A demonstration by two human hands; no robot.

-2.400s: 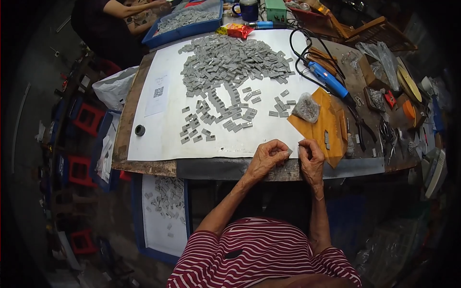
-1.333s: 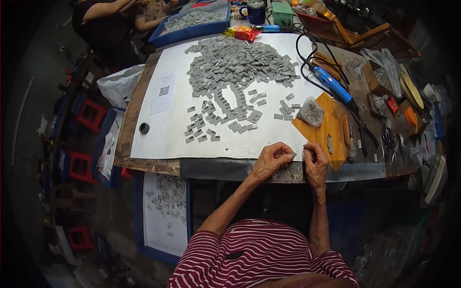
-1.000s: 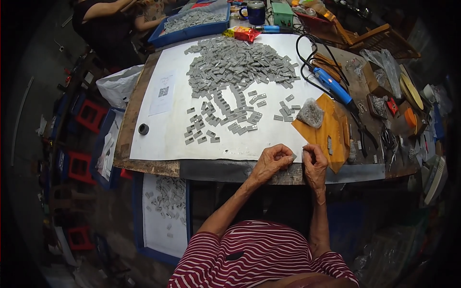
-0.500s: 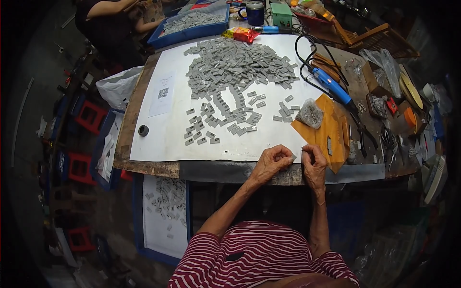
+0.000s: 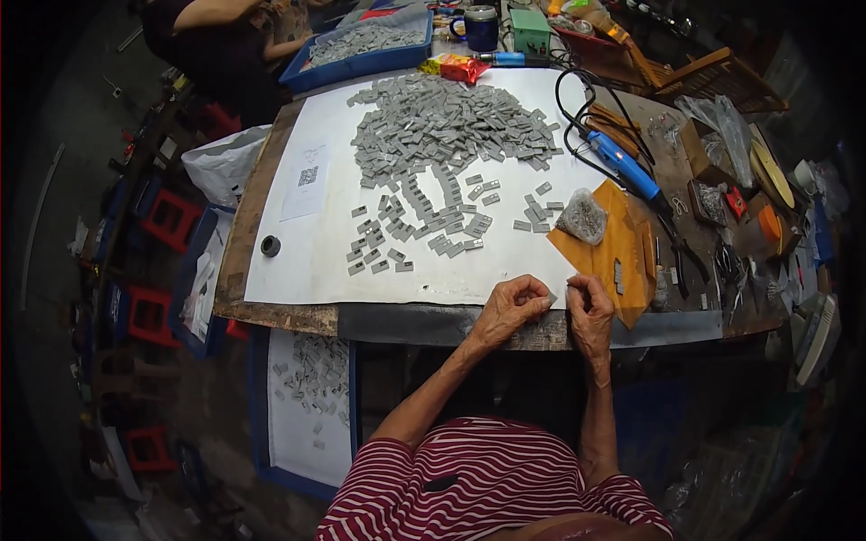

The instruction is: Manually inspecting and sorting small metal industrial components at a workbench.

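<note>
My left hand [image 5: 512, 309] and my right hand [image 5: 591, 311] meet at the near edge of the table, fingertips almost touching. The left fingers pinch a small grey rectangular piece [image 5: 550, 298]. My right thumb and fingers are pinched close beside it; whether they hold something tiny I cannot tell. A big heap of the same grey pieces [image 5: 442, 126] lies on a white sheet [image 5: 316, 243], with scattered ones [image 5: 406, 243] nearer me. An orange card [image 5: 622, 248] carries a small clear bag of metal bits [image 5: 583, 215] just beyond my right hand.
A blue power tool [image 5: 622, 167] with a black cord lies right of the sheet. Tools and clutter crowd the right side. A blue tray of grey pieces [image 5: 361, 45] sits at the back, next to another person [image 5: 216, 45]. A lower tray [image 5: 307, 397] holds more pieces.
Both hands stay together at the table edge, shifting only slightly; the fingers keep working the small piece. The view has drifted a little.
</note>
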